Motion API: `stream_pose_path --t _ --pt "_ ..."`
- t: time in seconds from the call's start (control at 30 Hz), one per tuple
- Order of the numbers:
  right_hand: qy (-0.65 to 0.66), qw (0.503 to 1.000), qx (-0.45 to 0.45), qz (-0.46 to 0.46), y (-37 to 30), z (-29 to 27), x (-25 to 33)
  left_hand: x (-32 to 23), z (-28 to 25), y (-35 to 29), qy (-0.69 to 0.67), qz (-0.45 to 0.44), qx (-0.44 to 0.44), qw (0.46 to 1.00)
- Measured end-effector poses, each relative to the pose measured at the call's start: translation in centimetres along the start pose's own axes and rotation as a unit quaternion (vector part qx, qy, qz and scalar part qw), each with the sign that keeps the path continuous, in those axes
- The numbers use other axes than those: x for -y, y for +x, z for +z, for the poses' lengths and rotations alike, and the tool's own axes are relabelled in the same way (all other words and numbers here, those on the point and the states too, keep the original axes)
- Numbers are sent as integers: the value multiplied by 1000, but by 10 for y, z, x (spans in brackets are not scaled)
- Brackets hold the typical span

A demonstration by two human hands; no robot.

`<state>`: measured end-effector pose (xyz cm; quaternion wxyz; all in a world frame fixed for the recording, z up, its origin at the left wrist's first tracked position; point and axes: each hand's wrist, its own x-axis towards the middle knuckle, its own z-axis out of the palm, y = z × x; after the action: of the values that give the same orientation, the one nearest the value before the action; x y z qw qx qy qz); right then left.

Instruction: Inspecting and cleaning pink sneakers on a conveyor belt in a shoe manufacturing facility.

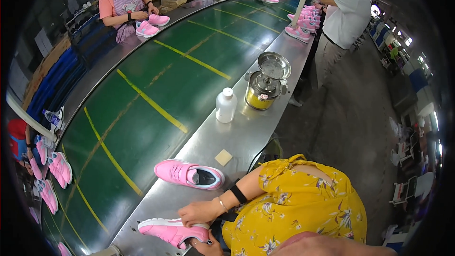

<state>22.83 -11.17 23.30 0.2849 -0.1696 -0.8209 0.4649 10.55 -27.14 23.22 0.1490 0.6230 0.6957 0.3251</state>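
A pink sneaker [166,231] with a white sole lies tipped on the metal ledge at the bottom, its sole edge toward the far side. My left hand [212,246] grips it at the heel and opening, partly hidden by the shoe. My right hand [199,212], with a bracelet and black wristband on its arm, is closed with curled fingers against the sole edge. Whatever those fingertips may hold is hidden. Just beyond stands a second pink sneaker [177,171], upright with its opening toward me. Beside it lies a small beige square pad [223,157].
On the metal ledge [208,137] stand a white plastic bottle [226,106] and a metal pot with a dish on top [263,90]. A green conveyor belt [142,128] with yellow lines runs alongside. Other people handle pink shoes [148,29] across it; one person [348,14] stands at far right.
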Motion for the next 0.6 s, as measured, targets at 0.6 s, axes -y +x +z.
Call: stream_pose_path --t 0.6 --pt "-47 999 -8 -17 18 -18 19 -11 -9 19 -178 -111 19 978"
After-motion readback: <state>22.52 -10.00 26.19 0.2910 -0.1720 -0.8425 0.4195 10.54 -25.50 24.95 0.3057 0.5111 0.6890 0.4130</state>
